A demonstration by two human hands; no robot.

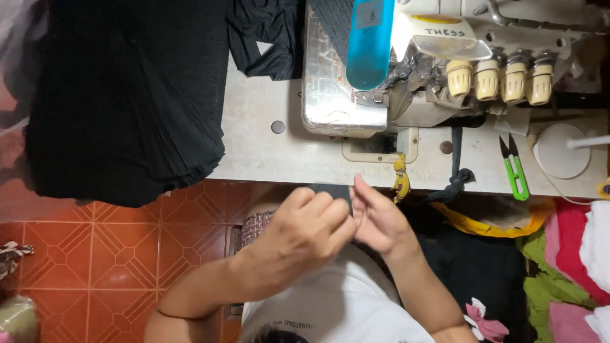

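Head-camera view down at 2 bare hands meeting just below the front edge of a pale surface (279, 159). Between them, a small piece of dark fabric (333, 190), mostly hidden; visible part a short flat strip with its long axis running left to right, parallel to the surface edge. Left hand (302, 232) curled, fingers closed on the strip's near side. Right hand (378, 219) pinched on the strip's right end, fingertips pointing up toward the surface. Straight beyond the hands, a sewing machine (413, 70) with a blue plastic piece (370, 41) on top and 4 cream knobs (499, 79) in a row. Hanging off the edge just right of the right hand, a yellow tag (401, 178) and a knotted dark cord (454, 181). Further right, green thread snips (516, 168), blades pointing away, beside a white round disc (562, 149). Far left, a large stack of black cloth (127, 95) draped over the edge. Below, orange floor tiles (121, 254); lower right, heaped pink, green and white cloth (565, 267).
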